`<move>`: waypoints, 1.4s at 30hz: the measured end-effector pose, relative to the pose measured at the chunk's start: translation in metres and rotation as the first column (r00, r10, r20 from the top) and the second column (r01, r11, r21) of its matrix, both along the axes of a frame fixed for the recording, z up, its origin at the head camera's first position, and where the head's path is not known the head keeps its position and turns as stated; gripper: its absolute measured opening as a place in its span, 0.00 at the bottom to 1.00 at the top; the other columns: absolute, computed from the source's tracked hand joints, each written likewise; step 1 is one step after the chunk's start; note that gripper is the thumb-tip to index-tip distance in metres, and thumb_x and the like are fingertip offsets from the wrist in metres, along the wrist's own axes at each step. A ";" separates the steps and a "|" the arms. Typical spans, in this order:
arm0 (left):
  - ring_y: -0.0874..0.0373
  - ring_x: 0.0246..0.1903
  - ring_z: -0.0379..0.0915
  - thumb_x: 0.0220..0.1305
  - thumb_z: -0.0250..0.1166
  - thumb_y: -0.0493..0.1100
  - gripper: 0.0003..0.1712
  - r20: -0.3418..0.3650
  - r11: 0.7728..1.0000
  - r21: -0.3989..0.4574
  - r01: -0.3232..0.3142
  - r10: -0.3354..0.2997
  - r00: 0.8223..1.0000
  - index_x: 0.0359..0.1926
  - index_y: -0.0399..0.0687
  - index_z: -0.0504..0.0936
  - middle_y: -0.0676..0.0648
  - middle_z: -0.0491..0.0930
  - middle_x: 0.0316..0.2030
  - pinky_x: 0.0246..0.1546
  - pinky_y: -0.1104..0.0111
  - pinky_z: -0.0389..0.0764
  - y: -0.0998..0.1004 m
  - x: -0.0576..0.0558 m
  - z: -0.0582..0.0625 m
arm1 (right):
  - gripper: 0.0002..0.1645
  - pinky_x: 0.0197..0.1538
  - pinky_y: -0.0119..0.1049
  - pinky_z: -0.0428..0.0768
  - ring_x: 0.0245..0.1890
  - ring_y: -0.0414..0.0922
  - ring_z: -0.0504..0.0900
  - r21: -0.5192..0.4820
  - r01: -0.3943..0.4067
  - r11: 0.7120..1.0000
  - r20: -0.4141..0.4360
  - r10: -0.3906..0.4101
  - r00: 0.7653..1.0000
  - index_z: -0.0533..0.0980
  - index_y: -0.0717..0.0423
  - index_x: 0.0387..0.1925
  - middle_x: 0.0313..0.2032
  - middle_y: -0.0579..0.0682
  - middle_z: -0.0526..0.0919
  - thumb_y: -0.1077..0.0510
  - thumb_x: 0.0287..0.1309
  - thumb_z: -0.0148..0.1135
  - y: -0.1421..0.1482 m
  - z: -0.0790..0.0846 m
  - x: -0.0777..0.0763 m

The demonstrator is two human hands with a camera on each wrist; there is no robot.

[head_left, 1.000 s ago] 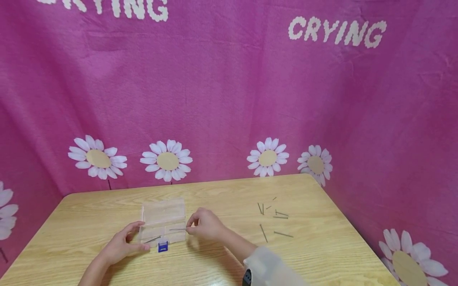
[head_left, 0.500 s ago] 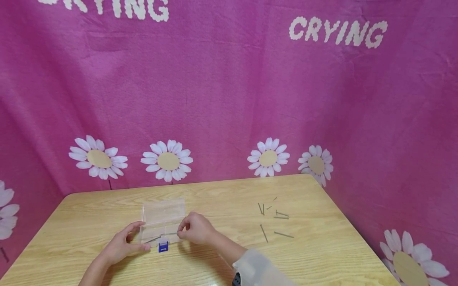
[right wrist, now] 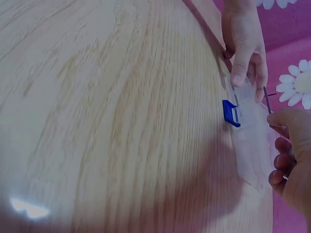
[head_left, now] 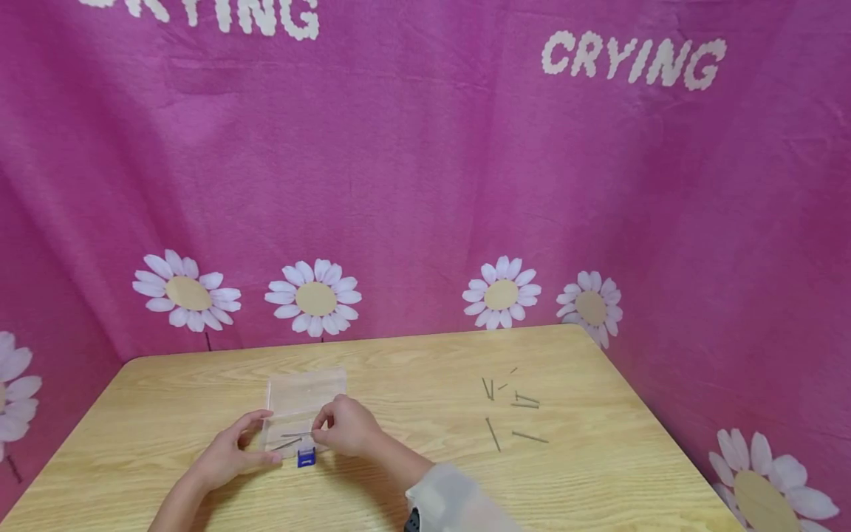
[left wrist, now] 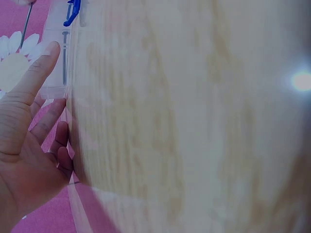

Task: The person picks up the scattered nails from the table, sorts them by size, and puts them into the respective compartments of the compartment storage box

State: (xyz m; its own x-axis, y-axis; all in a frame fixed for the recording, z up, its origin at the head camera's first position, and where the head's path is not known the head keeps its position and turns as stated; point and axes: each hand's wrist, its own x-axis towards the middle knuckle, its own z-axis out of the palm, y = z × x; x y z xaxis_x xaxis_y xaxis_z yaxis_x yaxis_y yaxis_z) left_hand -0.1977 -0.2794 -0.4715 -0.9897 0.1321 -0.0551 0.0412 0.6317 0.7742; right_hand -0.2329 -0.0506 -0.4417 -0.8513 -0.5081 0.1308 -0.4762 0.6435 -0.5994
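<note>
A clear plastic box [head_left: 307,391] lies with its lid opened back on the table, its blue latch [head_left: 306,457] at the front. My left hand [head_left: 229,452] holds the box's left end, thumb at the front edge and a finger farther back. My right hand [head_left: 347,426] pinches a nail [head_left: 295,434] by one end, over the box's front compartments. The nail points left. Another nail [head_left: 287,444] lies in the front left compartment; in the left wrist view that nail [left wrist: 64,56] runs along the box wall. In the right wrist view the pinched nail [right wrist: 267,99] stands above the box.
Several loose nails lie on the right of the wooden table [head_left: 425,473], among them a long nail [head_left: 493,434], another long nail [head_left: 530,437] and a tiny nail [head_left: 502,386]. A pink curtain [head_left: 412,185] with daisies rises behind the table.
My right hand has moved left with the nail, from beyond the box's right edge to over its front compartments. The left hand stays at the box's left end.
</note>
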 end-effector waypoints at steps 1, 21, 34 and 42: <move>0.39 0.54 0.68 0.46 0.75 0.49 0.47 -0.002 1.000 -0.002 -0.001 0.001 1.000 0.64 0.43 0.63 0.29 0.68 0.59 0.50 0.53 0.70 0.000 0.000 0.000 | 0.03 0.25 0.22 0.62 0.22 0.32 0.62 0.000 0.005 1.000 0.002 -0.005 1.000 0.83 0.51 0.24 0.21 0.38 0.65 0.56 0.48 0.66 -0.002 -0.001 0.001; 0.36 0.56 0.66 0.46 0.75 0.48 0.46 0.000 1.000 0.016 0.004 -0.004 1.000 0.64 0.43 0.63 0.28 0.67 0.59 0.53 0.48 0.69 -0.001 -0.001 0.000 | 0.04 0.23 0.23 0.61 0.21 0.31 0.62 0.019 0.080 0.997 0.013 -0.080 0.997 0.83 0.47 0.23 0.20 0.37 0.64 0.54 0.49 0.66 -0.026 -0.009 0.008; 0.35 0.57 0.66 0.46 0.75 0.48 0.46 -0.004 1.000 0.015 0.005 -0.005 1.000 0.64 0.43 0.63 0.28 0.67 0.59 0.53 0.46 0.68 0.000 -0.002 -0.001 | 0.07 0.22 0.24 0.62 0.20 0.32 0.63 0.041 0.119 0.992 0.003 -0.119 0.993 0.84 0.45 0.31 0.21 0.38 0.65 0.51 0.47 0.67 -0.029 -0.012 0.008; 0.38 0.54 0.68 0.46 0.75 0.49 0.46 0.010 1.000 -0.003 -0.007 0.007 1.000 0.64 0.44 0.63 0.29 0.67 0.59 0.50 0.50 0.70 0.001 0.001 0.002 | 0.07 0.23 0.24 0.62 0.20 0.33 0.63 0.021 0.090 0.996 0.000 -0.090 0.996 0.84 0.46 0.30 0.21 0.39 0.67 0.49 0.48 0.68 -0.019 -0.007 0.006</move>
